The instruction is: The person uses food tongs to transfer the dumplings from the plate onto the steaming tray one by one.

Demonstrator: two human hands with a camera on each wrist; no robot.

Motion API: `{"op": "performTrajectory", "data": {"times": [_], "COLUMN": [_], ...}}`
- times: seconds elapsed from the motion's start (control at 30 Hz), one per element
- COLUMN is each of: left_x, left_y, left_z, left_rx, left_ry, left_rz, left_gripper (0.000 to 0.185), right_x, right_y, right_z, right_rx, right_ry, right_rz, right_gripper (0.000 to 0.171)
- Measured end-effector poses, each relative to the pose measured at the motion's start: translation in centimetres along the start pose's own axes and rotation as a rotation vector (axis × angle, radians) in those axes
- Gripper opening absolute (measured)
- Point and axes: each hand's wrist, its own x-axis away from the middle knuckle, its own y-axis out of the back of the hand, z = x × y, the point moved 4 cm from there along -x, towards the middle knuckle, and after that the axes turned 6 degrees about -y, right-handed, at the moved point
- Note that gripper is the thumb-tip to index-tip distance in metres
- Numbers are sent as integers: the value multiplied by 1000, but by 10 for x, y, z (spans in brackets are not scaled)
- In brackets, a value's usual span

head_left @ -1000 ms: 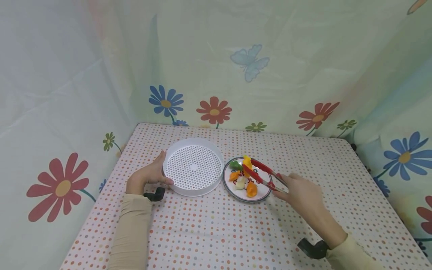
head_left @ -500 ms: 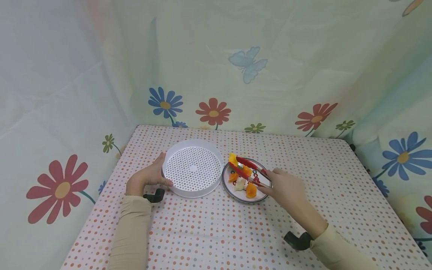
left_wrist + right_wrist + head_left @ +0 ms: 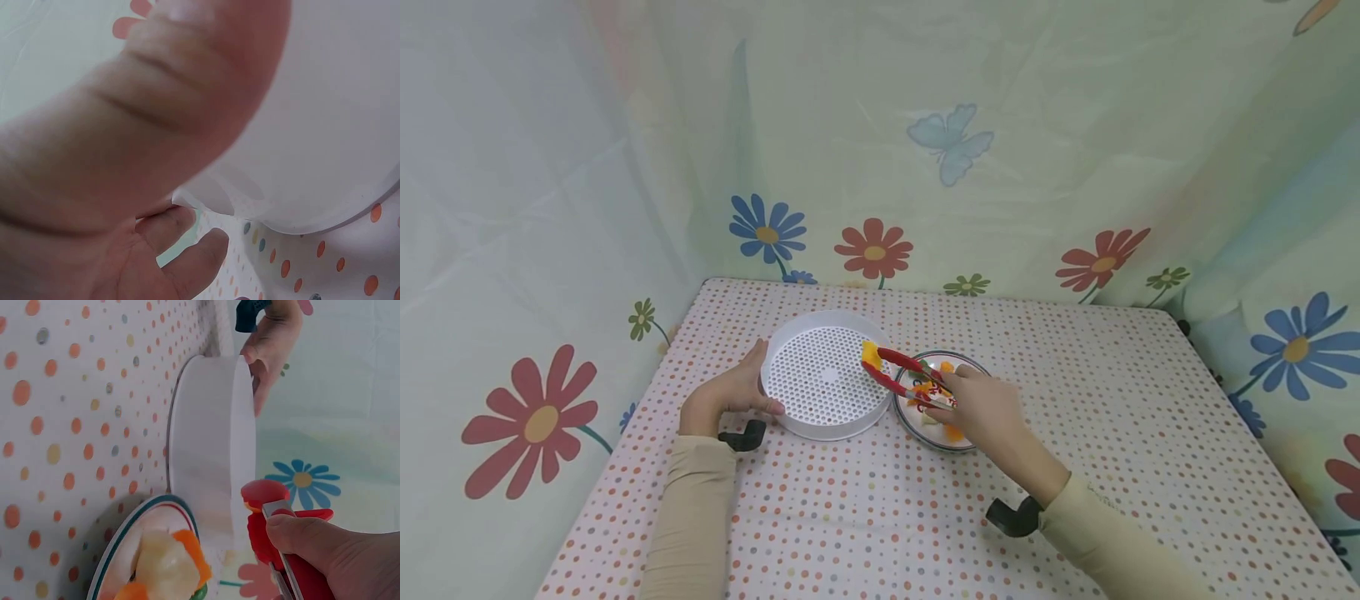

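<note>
While pinched in tongs (image 3: 898,372), yellow piece (image 3: 871,354) (grip's far tip) — over tray (image 3: 790,333)

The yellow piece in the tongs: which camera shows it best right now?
The head view: the yellow piece sits pinched in the red tongs over the white perforated tray. The right wrist view shows only the tongs, the left wrist view only the tray wall.

A polka-dot tablecloth (image 3: 880,517) covers the table, with flowered, butterfly-printed curtains (image 3: 925,142) hanging behind.
</note>
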Motion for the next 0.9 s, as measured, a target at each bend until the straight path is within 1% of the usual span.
{"op": "performTrajectory", "data": {"times": [0.13,0.3,0.47,0.7,0.8,0.9], "left_x": [1,1,1,0,0,-2], "left_y": [0,1,1,0,-1,-1], "left_z": [1,2,2,5,5,4], "left_rx": [-5,5,13,-29,-27,0], "left_ry": [-1,7,14,38,31,15], "left_rz": [9,18,13,3,-2,-3], "left_gripper": [139,139,139,139,138,137], "right_x": [-9,-20,-30,-46,-52,-56], "right_y": [-4,-8,-11,-19,-22,-26], "right_z": [16,38,61,91,102,111], "right_rx": [3,-36,-63,-69,-66,-65], "right_ry": [14,56,100,146,158,160], "right_rz": [29,30,46,76,90,106], "right_gripper": [54,54,54,49,48,48]}}
